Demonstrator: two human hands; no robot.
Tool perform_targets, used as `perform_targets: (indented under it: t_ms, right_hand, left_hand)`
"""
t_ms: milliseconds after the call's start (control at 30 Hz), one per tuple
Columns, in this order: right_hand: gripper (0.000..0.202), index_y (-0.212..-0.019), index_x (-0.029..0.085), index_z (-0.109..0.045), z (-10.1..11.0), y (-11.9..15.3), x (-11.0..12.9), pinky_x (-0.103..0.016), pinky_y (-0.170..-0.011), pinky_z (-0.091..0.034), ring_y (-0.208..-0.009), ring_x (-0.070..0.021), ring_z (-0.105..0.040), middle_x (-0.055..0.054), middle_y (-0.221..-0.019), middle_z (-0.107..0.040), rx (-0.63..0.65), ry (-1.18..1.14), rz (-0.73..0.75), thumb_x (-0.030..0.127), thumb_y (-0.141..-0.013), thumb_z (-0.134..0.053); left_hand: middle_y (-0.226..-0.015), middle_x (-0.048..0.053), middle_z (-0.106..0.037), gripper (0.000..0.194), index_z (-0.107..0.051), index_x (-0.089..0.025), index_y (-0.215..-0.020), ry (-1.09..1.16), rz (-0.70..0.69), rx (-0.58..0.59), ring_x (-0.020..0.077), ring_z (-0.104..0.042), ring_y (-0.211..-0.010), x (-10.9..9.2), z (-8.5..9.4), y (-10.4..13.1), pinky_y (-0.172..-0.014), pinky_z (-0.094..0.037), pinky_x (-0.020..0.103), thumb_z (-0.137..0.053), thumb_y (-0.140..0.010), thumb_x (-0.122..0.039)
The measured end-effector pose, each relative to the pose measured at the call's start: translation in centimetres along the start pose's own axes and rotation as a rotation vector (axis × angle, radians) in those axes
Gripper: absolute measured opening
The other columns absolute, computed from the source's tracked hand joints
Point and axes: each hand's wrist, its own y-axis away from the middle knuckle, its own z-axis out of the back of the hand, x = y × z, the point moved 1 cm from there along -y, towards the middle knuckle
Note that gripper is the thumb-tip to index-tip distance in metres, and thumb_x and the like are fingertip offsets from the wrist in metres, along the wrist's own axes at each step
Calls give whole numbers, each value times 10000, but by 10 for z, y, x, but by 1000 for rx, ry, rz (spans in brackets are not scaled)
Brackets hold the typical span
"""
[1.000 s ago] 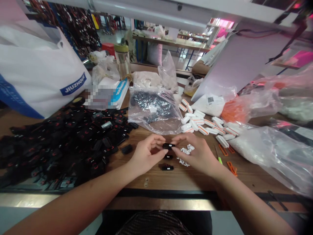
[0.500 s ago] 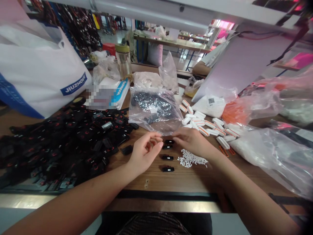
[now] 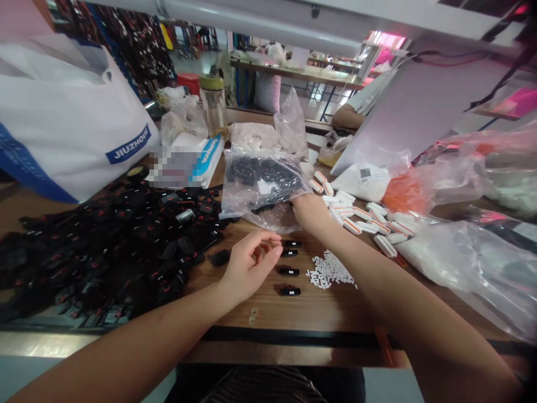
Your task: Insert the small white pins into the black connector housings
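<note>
My left hand (image 3: 251, 260) hovers beside a column of small black parts (image 3: 290, 271), each with white dots. Its fingers are loosely bent, with a gap between thumb and fingertips and nothing visible held. My right hand (image 3: 310, 212) is at the mouth of a clear plastic bag (image 3: 235, 207) with dark pieces inside. The bag film and the hand itself hide those fingers. Below the right forearm lies a heap of tiny white pegs (image 3: 329, 271). A single black piece (image 3: 219, 257) rests left of my left hand.
A large pile of black parts (image 3: 138, 240) covers the left side. White blocks with orange stripes (image 3: 352, 225) lie to the right, near a clear bag of white pieces (image 3: 444, 263). A bottle (image 3: 213, 106) and a white JIUZHOU bag (image 3: 71, 112) stand behind.
My right hand has moved away from the column of black parts, forward into the clear bag's opening, and the bag's film has shifted. My left hand stays nearly still.
</note>
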Motion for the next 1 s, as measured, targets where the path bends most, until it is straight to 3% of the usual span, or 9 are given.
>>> perform_targets:
  t_ms: [133, 200, 267, 400, 600, 700, 833, 933, 1000]
  right_hand:
    - [178, -1024, 152, -698, 28, 44, 10, -324, -720, -508, -758, -175, -645, -107, -1015, -693, -78, -126, 41, 193, -894, -584]
    - [147, -963, 175, -719, 42, 72, 16, -294, -667, -510, -685, -126, -610, -82, -1029, -673, -185, -556, 90, 264, -853, -678]
    - [148, -930, 207, -729, 48, 98, 21, -272, -574, -478, -623, -112, -574, -37, -874, -674, -166, -897, 35, 315, -829, -723]
    - [144, -909, 201, -704, 36, 128, 28, -272, -612, -504, -675, -124, -619, -22, -789, -703, 28, -1311, -82, 324, -837, -723]
    - [197, -955, 210, -692, 12, 137, 34, -205, -432, -404, -456, -67, -517, 45, -601, -632, 89, -1508, -162, 351, -827, -743]
    - [248, -1039, 239, -720, 16, 139, 21, -238, -518, -482, -575, -103, -612, 2, -753, -720, 88, -1442, -151, 363, -825, -742]
    - [180, -910, 228, -765, 27, 144, -32, -289, -646, -499, -712, -154, -643, -20, -826, -740, -59, -940, -183, 367, -878, -654]
    - [210, -745, 198, -756, 26, 150, -75, -292, -592, -448, -628, -166, -611, -9, -669, -695, 19, -532, -265, 314, -854, -620]
    - [202, -754, 198, -766, 20, 156, -92, -291, -598, -452, -638, -178, -632, -10, -690, -719, 113, -464, -298, 307, -831, -615]
  left_hand:
    - [-945, 42, -681, 103, -658, -179, -991, -27, -15, -25, 121, -615, -753, 2, -1, 0, -593, -476, 210, -610, -900, -184]
    - [-1026, 59, -667, 184, -641, -186, -1056, 3, -9, -27, 120, -623, -760, 2, -2, 1, -573, -483, 204, -650, -872, -182]
    - [-1108, 79, -651, 340, -608, -201, -1159, 63, -3, 20, 128, -639, -778, 1, -3, 3, -547, -494, 197, -700, -832, -182]
    - [-1100, 78, -667, 435, -607, -225, -1229, 98, -88, 142, 146, -664, -809, -4, -5, 8, -549, -527, 199, -718, -815, -152]
    - [-945, 46, -708, 317, -700, -221, -1151, -8, -311, 132, 150, -657, -838, -7, -1, 4, -736, -562, 286, -717, -851, -121]
    - [-936, 40, -695, 277, -712, -236, -1140, -20, -258, 136, 147, -659, -830, -4, 0, 3, -688, -560, 266, -684, -885, -132]
    - [-948, 38, -660, 217, -719, -237, -1102, -40, -132, 127, 146, -654, -797, -3, 0, 3, -605, -548, 243, -667, -900, -175]
    - [-982, 40, -655, 194, -715, -233, -1066, -57, -89, 105, 144, -648, -811, -2, -1, 3, -606, -546, 235, -674, -887, -172]
    - [-997, 45, -658, 185, -710, -230, -1053, -65, -79, 99, 154, -649, -849, 0, -1, 3, -631, -555, 241, -674, -882, -171]
